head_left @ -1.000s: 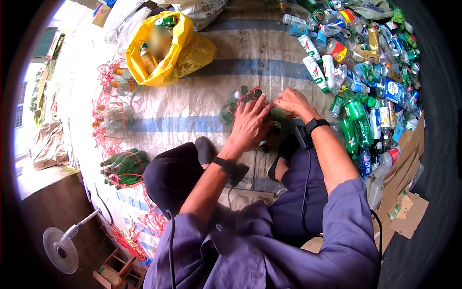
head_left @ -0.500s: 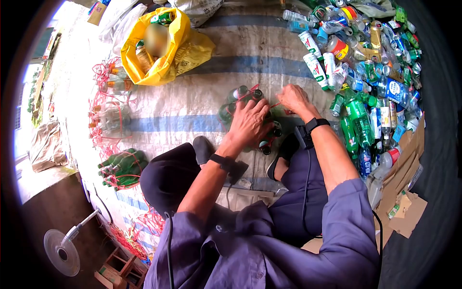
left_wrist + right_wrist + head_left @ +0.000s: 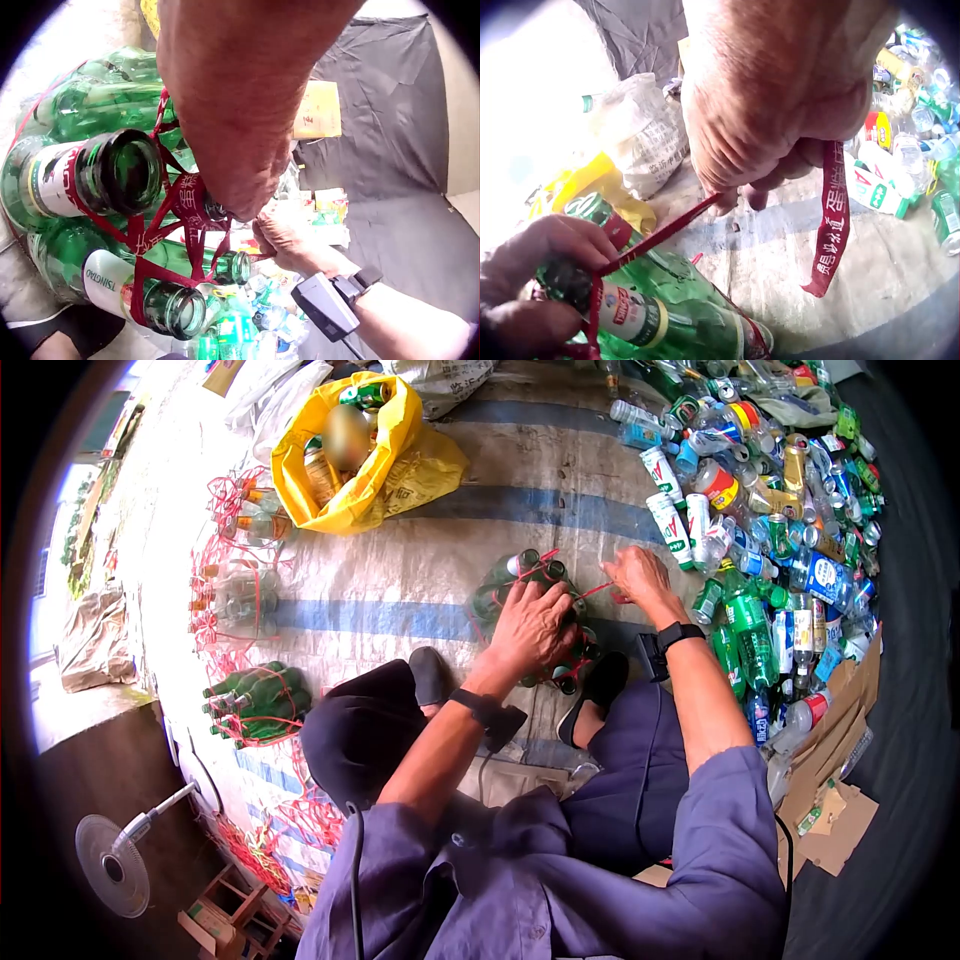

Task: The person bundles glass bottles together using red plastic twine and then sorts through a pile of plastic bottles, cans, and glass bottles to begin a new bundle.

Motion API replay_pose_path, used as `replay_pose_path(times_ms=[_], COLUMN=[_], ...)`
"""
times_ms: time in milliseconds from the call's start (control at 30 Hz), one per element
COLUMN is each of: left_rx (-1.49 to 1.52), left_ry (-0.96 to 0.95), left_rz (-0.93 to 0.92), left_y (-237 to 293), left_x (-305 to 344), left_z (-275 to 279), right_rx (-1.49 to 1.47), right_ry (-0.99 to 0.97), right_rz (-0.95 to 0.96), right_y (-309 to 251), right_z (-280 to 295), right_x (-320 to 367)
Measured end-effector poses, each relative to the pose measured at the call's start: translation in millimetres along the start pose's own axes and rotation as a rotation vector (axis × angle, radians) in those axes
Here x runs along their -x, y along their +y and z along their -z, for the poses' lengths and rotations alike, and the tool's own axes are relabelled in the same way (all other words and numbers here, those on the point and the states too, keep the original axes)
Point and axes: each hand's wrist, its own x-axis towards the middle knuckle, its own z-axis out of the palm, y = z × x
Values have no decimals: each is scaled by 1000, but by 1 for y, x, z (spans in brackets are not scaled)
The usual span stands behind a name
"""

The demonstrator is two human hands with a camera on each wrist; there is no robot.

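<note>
A bundle of green glass beer bottles [image 3: 490, 602] stands between the feet, bound with printed red ribbon [image 3: 189, 204]. My left hand [image 3: 535, 628] lies over the bottle tops. In the right wrist view its thumb and fingers [image 3: 544, 255] curl round one bottle's dark mouth, where the ribbon crosses the neck. Off to the right, my right hand [image 3: 640, 582] pinches the ribbon, which runs straight from its fingers to that neck. A loose ribbon end [image 3: 831, 225] hangs below the right hand. Bottle mouths [image 3: 135, 172] face the left wrist camera.
Tied bottle bundles [image 3: 258, 705] line the left side. A yellow bag [image 3: 425, 465] with cans stands at the back left. Plastic bottles and cans [image 3: 745, 610] are heaped on the right, beside cardboard [image 3: 835, 710]. A fan [image 3: 112, 865] stands at lower left.
My right hand has drawn away to the right from the left hand, and a longer straight stretch of ribbon shows between them. The left hand stays on the bottle tops.
</note>
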Motion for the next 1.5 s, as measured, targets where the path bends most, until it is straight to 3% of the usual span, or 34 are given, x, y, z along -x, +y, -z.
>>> replay_pose_path(times_ms=[133, 200, 333, 500, 533, 600, 733, 1000, 1100, 1167, 1233, 1300, 1500], left_rx=[3, 7, 28, 23, 24, 30, 6, 30, 39, 43, 257, 224, 162], left_ry=[23, 22, 55, 52, 49, 37, 65, 87, 126, 125, 288, 260, 181], left_rz=[8, 10, 11, 16, 21, 27, 22, 26, 18, 29, 132, 107, 90], left_y=[2, 2, 2, 3, 3, 3, 2, 2, 3, 2, 3, 0, -2], left_x=[3, 3, 3, 2, 2, 2, 1, 7, 7, 9, 9, 9, 11], left_z=[1, 1, -1, -2, -1, -1, -5, -2, -6, -7, -9, -10, -12], right_rx=[177, 66, -59, -215, -215, -193, -78, 320, 334, 303, 275, 274, 340], right_ry=[159, 11, -74, -213, -212, -212, -78, 208, 440, 462, 482, 459, 314], right_rz=[176, 85, -5, 211, 211, 33, 57, 401, 707, 751, 797, 888, 871], right_y=[4, -3, 1, 13, 12, 10, 3, -22, -35, -44, -55, -66, -85], right_z=[3, 18, 20, 21, 22, 18, 7, 6, 10, 8, 5, -1, -6], right_x=[5, 16, 25, 30, 29, 29, 24, 23, 23, 21, 17, 12, -6])
